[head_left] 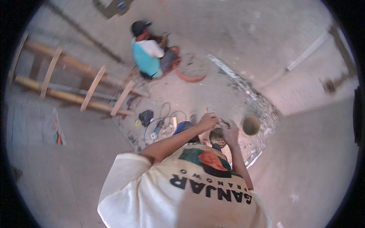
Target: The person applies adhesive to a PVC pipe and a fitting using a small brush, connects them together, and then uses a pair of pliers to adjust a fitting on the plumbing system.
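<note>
My left hand (208,122) and my right hand (229,132) are close together in front of my body. The fingers of both are bent inward, and a small dark thing (225,124) shows between them, too blurred to name. Below the hands, partly hidden by them, is a round container (217,138) with dark, lumpy contents. Just to the right stands another round container (251,125), greyish brown inside.
A co-worker (148,53) in a teal and white shirt sits beside a red-orange basin (191,79) of grey material. An angle grinder (154,135), its cable and a black bag (145,117) lie left. A wooden ladder (76,81) leans further left; a long pale strip (228,72) lies ahead.
</note>
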A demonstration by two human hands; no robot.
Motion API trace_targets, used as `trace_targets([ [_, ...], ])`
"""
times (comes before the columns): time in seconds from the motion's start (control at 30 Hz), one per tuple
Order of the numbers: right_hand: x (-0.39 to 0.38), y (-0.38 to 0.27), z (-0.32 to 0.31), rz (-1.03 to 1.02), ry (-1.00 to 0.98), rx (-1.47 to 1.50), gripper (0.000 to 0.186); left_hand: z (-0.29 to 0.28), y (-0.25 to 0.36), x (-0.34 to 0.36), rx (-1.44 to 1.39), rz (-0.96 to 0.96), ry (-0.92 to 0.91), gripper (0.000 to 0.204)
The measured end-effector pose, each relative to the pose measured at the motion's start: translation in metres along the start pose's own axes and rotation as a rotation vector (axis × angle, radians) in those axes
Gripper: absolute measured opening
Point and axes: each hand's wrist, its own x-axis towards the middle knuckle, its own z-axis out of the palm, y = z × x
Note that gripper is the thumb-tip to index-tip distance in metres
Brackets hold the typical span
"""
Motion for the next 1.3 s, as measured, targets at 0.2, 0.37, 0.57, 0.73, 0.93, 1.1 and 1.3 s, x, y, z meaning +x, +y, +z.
trace_targets([
  [0.2, 0.074, -0.02, 0.019, 0.046, -0.077, 0.035, 0.024, -0.027, -0.031, 0.084, -0.138, 0.055, 0.041, 0.015],
  [0.37, 0.144, -0.04, 0.046, 0.214, -0.226, 0.179, 0.023, -0.093, 0.005, 0.12, -0.117, 0.115, 0.068, 0.015],
  [0.57, 0.227, -0.064, 0.077, 0.07, -0.233, 0.105, 0.026, -0.15, 0.023, 0.169, -0.31, 0.053, 0.105, 0.019],
  [0.73, 0.252, -0.08, 0.084, 0.105, -0.258, 0.07, 0.027, -0.156, 0.027, 0.194, -0.398, 0.058, 0.172, 0.021],
  [0.93, 0.259, -0.056, 0.073, 0.078, -0.223, -0.039, 0.026, -0.14, 0.047, 0.207, -0.401, -0.059, 0.108, 0.022],
  [1.1, 0.288, -0.058, 0.034, 0.169, -0.241, -0.005, 0.023, -0.098, 0.012, 0.266, -0.336, 0.009, 0.054, 0.025],
  [1.3, 0.308, 0.009, -0.015, 0.235, 0.037, 0.157, 0.027, -0.065, 0.116, 0.301, -0.231, -0.172, -0.076, 0.025],
])
